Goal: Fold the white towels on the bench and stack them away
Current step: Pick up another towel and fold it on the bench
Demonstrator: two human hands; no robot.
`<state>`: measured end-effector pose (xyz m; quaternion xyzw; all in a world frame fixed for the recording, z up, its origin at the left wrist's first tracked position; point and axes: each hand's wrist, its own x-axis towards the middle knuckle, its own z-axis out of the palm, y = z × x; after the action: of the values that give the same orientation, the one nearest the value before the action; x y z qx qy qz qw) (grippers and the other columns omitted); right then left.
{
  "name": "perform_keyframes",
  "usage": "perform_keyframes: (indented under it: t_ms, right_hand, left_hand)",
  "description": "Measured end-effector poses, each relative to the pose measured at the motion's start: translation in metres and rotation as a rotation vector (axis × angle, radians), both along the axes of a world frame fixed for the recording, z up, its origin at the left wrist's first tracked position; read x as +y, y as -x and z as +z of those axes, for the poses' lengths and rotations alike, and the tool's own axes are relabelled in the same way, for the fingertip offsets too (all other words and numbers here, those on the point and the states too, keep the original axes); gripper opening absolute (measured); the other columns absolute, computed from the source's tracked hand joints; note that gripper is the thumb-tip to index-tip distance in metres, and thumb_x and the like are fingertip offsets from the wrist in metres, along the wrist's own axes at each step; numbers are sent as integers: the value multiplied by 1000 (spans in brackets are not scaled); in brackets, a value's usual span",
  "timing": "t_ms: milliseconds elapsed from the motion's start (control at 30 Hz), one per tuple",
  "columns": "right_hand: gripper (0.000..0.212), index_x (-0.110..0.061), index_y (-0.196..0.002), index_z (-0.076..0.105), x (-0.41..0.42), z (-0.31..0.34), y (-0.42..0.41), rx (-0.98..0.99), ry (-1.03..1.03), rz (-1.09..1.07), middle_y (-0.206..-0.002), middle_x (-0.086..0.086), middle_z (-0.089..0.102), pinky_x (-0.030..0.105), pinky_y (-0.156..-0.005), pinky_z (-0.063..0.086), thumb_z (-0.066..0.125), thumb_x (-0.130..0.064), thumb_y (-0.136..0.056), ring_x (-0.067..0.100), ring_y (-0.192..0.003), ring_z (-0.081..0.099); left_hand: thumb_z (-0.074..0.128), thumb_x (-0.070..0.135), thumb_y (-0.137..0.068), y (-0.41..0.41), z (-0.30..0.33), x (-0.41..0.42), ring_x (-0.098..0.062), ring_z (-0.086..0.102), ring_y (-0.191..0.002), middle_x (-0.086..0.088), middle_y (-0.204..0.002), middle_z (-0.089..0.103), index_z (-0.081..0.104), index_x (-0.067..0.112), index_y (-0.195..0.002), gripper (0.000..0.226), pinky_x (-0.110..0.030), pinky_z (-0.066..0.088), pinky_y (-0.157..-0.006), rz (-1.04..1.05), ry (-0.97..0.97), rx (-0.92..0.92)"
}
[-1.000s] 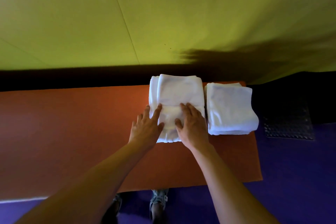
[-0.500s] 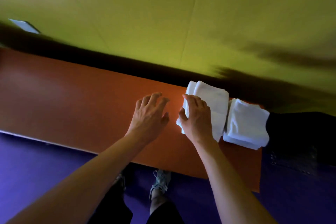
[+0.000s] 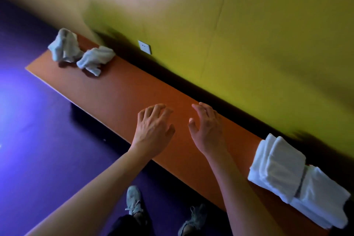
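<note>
The orange bench runs diagonally through the view, its long axis going from the upper-left end down to the lower-right end, with its rear edge along the yellow-green wall. At the left end lie two unfolded white towels: the first crumpled towel sits at the far-left corner, bunched with no clear long axis, and the second crumpled towel lies just beside it to the right, close to the rear edge, its longer dimension roughly following the bench. A wall socket is mounted on the wall just above the rear edge, right of these towels. Near the middle of the bench, the left hand hovers over the front half with fingers loosely curled and spread, holding nothing. The right hand is beside it, nearer the rear edge, fingers relaxed and slightly bent, also holding nothing. Both crumpled towels lie well apart from either hand. At the right end sit two folded towels side by side and touching: the left folded towel and the right folded towel, each with its long axis across the bench, front to rear; both are well clear of the right hand's fingers. Two shoes stand on the purple floor before the front edge.
</note>
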<state>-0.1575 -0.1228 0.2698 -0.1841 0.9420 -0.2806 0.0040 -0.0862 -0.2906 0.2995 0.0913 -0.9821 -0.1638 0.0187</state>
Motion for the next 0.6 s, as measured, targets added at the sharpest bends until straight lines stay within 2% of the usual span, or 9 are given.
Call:
perform_keyframes:
  t_ms: [200,600]
  right_hand:
    - [53,-20,-150,44,-136,10,-13,-24,-57,127,-151,4,46,41,-115,35,51,-33,-99,20,-141,40]
    - [54,-22,-148,46,-336,-10,25,-80,-93,273,-146,3,51,42,-112,36,54,-33,-96,21,-136,45]
  left_hand:
    - [64,38,-88,-27,13,-131,-27,41,-136,0,-148,48,54,26,-136,50,-46,30,-112,93,18,16]
    - [65,35,-86,-20,-18,-320,-30,49,-123,-2,-133,55,60,25,-127,43,-44,32,-107,310,34,-7]
